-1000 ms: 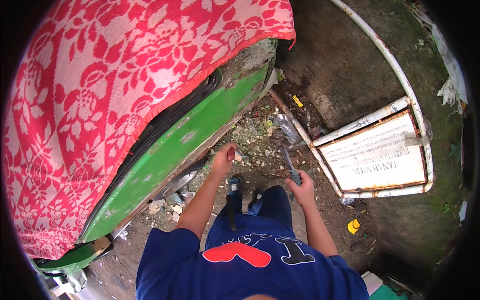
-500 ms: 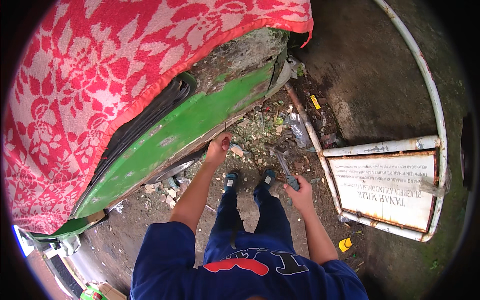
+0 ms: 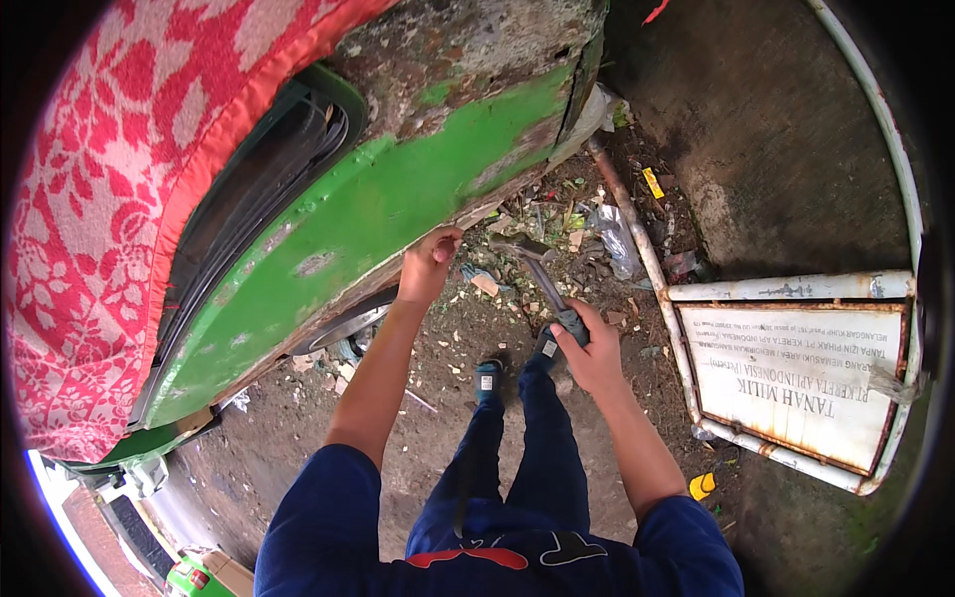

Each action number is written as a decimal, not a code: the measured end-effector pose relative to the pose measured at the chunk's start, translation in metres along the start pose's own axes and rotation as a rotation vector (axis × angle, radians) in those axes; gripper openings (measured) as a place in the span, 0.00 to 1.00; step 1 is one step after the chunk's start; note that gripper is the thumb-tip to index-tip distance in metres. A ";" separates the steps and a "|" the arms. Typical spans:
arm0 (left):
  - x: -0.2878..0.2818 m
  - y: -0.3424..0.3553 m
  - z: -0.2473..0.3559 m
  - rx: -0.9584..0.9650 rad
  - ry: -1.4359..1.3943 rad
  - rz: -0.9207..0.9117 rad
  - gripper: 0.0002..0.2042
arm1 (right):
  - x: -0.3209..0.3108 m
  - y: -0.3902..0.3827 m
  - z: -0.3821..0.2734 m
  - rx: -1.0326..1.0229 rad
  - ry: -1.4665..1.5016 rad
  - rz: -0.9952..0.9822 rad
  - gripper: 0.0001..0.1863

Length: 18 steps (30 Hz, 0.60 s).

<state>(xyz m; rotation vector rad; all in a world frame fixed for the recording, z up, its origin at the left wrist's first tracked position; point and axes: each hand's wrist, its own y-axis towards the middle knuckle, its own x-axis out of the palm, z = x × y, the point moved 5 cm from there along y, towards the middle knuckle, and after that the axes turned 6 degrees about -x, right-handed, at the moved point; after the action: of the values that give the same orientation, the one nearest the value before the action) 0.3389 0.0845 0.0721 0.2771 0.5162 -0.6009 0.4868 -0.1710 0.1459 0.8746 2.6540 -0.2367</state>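
Outdoors, left hand [image 3: 428, 267] gripping green panel's [image 3: 398, 214] lower edge, right hand [image 3: 589, 350] clasping hammer [image 3: 542, 279] handle.

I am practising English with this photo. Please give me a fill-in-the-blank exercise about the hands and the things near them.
1. The right hand grips the handle of a ____.
2. The left hand rests on the lower edge of the ____-painted car body panel.
3. A red floral ____ covers the top of the vehicle.
4. The rusty white signboard lies on the person's ____ side.

Missing words: hammer; green; cloth; right
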 end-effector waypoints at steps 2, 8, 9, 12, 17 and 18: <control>-0.003 0.009 0.002 0.003 0.029 0.017 0.11 | 0.011 0.002 -0.011 -0.083 0.029 0.001 0.19; -0.009 -0.007 -0.027 0.060 -0.273 0.133 0.09 | 0.028 -0.013 -0.012 -0.080 0.087 0.019 0.20; -0.007 -0.008 -0.030 0.013 -0.277 0.087 0.10 | 0.028 -0.018 -0.008 -0.053 0.081 0.020 0.20; -0.002 -0.015 -0.018 0.084 -0.161 0.127 0.10 | 0.025 -0.033 0.000 -0.087 0.033 0.051 0.20; -0.003 -0.017 -0.014 0.106 -0.109 0.028 0.10 | 0.023 -0.058 0.015 0.024 0.038 0.019 0.20; -0.001 -0.017 -0.013 0.130 -0.079 0.027 0.10 | 0.022 -0.061 0.015 0.060 0.038 0.006 0.20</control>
<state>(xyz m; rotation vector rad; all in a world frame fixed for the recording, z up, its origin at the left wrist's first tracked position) 0.3230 0.0769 0.0603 0.3819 0.3973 -0.6176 0.4378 -0.2113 0.1269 0.9145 2.6911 -0.3026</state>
